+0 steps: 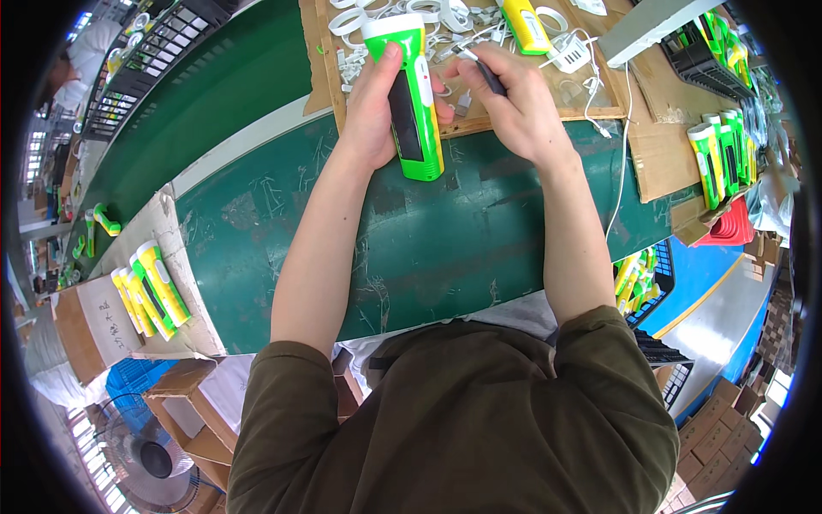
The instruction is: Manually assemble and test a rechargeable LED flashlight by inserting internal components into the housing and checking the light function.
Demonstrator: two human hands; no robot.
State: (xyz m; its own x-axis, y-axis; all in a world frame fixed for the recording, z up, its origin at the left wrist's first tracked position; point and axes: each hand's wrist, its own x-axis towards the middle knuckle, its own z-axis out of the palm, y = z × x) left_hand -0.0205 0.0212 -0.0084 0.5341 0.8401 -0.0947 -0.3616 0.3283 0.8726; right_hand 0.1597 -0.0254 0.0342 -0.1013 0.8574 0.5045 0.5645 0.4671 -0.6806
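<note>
My left hand [373, 111] is wrapped round a green, white and yellow flashlight [419, 111], which has a dark panel along its side. The flashlight stands nearly upright in the view, its wide white head at the far end. To its right, my right hand [519, 98] is closed on a small black piece with a metal-looking tip [490, 79]; its exact kind is hard to make out. That tip is apart from the flashlight. Beyond both hands lies a shallow cardboard-and-wood tray [497, 122] with white cables [445, 24] and a white charger block [572, 53].
A yellow flashlight [525, 26] lies in the tray. More flashlights stand at left [154, 287] and right [723, 154]. A white cord [623, 163] runs down the green table [428, 248]. Black crates [145, 64] stand far left, and a fan [154, 458] lower left.
</note>
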